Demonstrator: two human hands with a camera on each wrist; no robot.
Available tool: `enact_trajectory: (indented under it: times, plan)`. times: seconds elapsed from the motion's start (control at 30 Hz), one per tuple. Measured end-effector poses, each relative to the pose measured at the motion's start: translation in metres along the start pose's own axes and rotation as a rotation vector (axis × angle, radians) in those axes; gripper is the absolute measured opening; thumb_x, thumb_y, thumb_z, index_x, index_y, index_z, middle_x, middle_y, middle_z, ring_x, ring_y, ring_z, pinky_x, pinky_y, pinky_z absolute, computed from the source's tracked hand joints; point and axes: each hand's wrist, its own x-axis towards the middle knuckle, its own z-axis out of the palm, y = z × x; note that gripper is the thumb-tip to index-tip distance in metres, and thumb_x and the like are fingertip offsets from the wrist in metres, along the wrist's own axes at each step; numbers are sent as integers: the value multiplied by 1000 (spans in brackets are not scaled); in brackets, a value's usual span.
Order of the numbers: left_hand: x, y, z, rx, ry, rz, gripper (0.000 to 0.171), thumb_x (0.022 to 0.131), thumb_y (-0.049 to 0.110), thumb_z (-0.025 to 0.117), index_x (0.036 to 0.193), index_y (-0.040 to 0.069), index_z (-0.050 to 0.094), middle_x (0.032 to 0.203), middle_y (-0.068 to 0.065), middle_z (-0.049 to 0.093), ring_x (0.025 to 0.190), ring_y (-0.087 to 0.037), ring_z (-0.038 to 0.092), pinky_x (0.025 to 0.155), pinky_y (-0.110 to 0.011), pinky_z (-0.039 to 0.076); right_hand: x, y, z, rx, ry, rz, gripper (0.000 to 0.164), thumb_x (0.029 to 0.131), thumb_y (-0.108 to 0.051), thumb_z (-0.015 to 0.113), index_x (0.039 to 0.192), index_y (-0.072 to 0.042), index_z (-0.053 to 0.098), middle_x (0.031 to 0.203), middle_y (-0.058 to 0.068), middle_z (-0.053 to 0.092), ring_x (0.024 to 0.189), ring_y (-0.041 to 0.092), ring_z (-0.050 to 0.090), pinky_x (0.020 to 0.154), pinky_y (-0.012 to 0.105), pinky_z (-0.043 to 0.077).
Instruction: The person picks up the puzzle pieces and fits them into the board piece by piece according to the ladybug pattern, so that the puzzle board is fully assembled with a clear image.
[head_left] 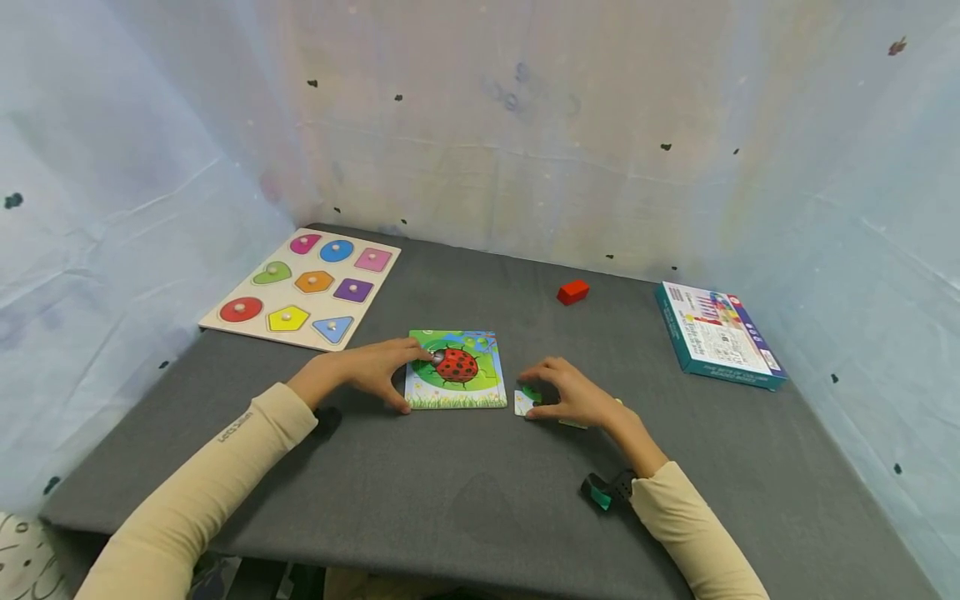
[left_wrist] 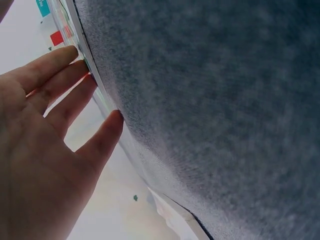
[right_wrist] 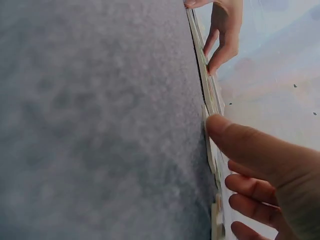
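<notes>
A square ladybug puzzle (head_left: 455, 370) lies flat on the grey table. My left hand (head_left: 372, 372) touches its left side, with thumb at the lower left corner and fingertips over the upper left part; in the left wrist view these fingers (left_wrist: 65, 102) look fairly straight. Just right of the puzzle, my right hand (head_left: 573, 393) pinches a loose white-and-green puzzle piece (head_left: 523, 402) between thumb and fingers. From the right wrist view, the thumb (right_wrist: 235, 132) sits on the piece's edge. Another piece (head_left: 573, 424) lies partly hidden under the right hand.
A wooden shape board (head_left: 306, 283) with knobbed coloured shapes lies at the back left. Behind the hands is a red block (head_left: 573, 292). A teal-edged box (head_left: 720, 333) lies at the right, and pale sheeting (head_left: 480, 142) stands around the table (head_left: 450, 492).
</notes>
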Motion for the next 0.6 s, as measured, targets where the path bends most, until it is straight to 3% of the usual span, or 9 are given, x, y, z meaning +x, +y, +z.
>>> enact_trajectory:
  times: [0.23, 0.6]
  plan:
    - [0, 0, 0, -26, -4, -31, 79, 72, 43, 77, 135, 9, 43, 133, -9, 41, 129, -28, 33, 105, -49, 28, -10, 1, 3, -16, -10, 54, 59, 77, -35, 75, 125, -6, 57, 110, 6, 53, 100, 18, 45, 86, 38, 40]
    - [1, -1, 0, -6, -13, -22, 79, 73, 44, 76, 134, 6, 45, 133, -10, 41, 127, -27, 35, 106, -47, 28, -11, 2, 5, -10, 25, 32, 49, 81, -34, 72, 120, -7, 61, 107, 5, 56, 98, 19, 48, 86, 40, 39]
